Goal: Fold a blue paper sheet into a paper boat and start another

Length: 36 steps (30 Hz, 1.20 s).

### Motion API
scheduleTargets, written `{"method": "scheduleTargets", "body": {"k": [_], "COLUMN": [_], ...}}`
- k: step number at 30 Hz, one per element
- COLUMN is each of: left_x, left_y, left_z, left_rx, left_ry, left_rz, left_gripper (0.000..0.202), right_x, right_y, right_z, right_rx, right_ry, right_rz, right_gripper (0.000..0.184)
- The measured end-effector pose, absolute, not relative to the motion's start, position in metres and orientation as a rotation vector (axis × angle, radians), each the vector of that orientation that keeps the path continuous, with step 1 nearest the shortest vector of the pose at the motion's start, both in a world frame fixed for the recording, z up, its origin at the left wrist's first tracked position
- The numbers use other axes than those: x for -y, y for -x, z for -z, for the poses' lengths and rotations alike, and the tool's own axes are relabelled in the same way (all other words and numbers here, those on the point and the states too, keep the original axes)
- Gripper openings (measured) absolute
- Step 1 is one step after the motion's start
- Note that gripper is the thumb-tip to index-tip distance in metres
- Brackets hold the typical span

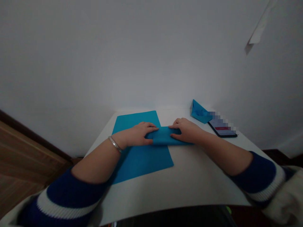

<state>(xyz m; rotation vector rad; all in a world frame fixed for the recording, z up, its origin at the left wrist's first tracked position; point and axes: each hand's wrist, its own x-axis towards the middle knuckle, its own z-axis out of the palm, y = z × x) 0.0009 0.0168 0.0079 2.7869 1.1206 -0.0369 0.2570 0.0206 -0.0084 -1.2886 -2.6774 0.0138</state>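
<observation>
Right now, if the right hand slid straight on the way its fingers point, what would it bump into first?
Most likely the left hand: the right hand points toward it across the folded blue paper that both touch, though the exact depth is hard to judge.

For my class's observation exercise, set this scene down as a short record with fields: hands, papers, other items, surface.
Left hand: the left hand, thumb and fingers spread, on the left part of a folded blue paper strip
Right hand: the right hand, thumb and fingers spread, on the strip's right part
Under the strip's left part: a flat, larger blue paper sheet
Far right: a folded blue paper shape beside a dark-edged rectangular phone
Left wrist: silver-coloured metal bangle
Surface: white tabletop
</observation>
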Motion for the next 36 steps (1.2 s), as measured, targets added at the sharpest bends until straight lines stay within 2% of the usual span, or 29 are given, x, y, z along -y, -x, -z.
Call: {"method": "scheduleTargets", "body": {"k": [12,14,15,16,18,20,23,36], "left_x": [-0.014,-0.012,-0.010,-0.008,-0.004,0.000,0.002,-0.003], "left_y": [0.000,-0.002,-0.005,-0.008,-0.015,-0.022,-0.028,-0.021], "left_z": [-0.010,-0.015,-0.017,-0.019,-0.020,-0.017,-0.010,0.004], "left_rx": [-1.163,-1.166,-1.164,-1.161,-1.265,-1.391,-1.343,-1.280], "left_ry": [-2.693,-2.683,-2.687,-2.707,-2.749,-2.818,-2.885,-2.939], "left_rz": [0.169,0.213,0.218,0.195,0.048,-0.112,-0.283,-0.196], "left_gripper": [0.080,0.070,0.059,0.050,0.044,0.045,0.041,0.051], "right_x": [-0.022,-0.023,-0.023,-0.023,-0.024,-0.025,-0.025,-0.012], "right_y": [-0.259,-0.260,-0.260,-0.259,-0.255,-0.250,-0.243,-0.236], "right_z": [0.013,0.014,0.013,0.012,0.008,0.003,-0.002,-0.007], "right_rx": [2.664,2.666,2.668,2.670,2.671,2.674,2.666,2.644], "right_ry": [1.271,1.270,1.269,1.267,1.262,1.260,1.252,1.259], "right_rz": [-0.025,-0.026,-0.023,-0.020,-0.018,-0.009,0.018,0.100], "right_gripper": [0.045,0.045,0.045,0.045,0.045,0.044,0.043,0.037]}}
